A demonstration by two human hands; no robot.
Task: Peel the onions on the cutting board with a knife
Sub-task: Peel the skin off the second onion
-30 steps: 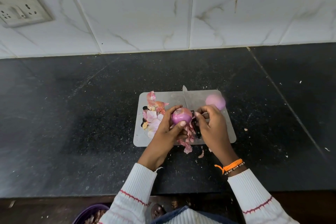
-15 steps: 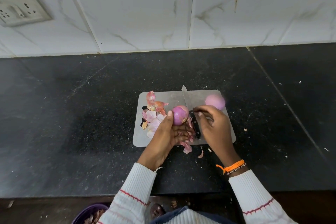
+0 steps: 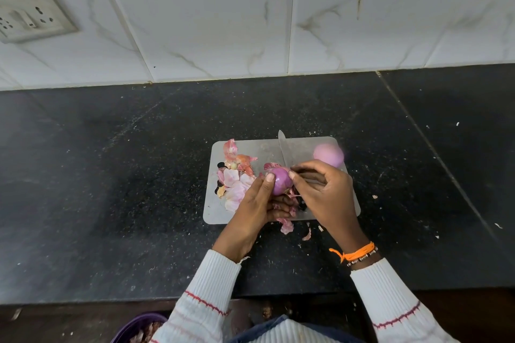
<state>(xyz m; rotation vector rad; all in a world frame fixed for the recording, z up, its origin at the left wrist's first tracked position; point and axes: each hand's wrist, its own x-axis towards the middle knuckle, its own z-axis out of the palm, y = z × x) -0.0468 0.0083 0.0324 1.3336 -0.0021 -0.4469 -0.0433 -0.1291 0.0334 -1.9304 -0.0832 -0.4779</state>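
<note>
Onion (image 3: 281,179) mid-frame over cutting board (image 3: 214,211), gripped by left hand (image 3: 257,205), right hand (image 3: 324,193) clutching knife (image 3: 283,149); likely smooth, slippery, firm, best held round sides, loose skin pinched at edge.

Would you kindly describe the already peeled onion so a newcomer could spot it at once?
On the black countertop lies a grey cutting board. At its far right corner sits the peeled onion, smooth and pale pink. Unlike the darker onion gripped by the left hand, nothing touches it.
</note>
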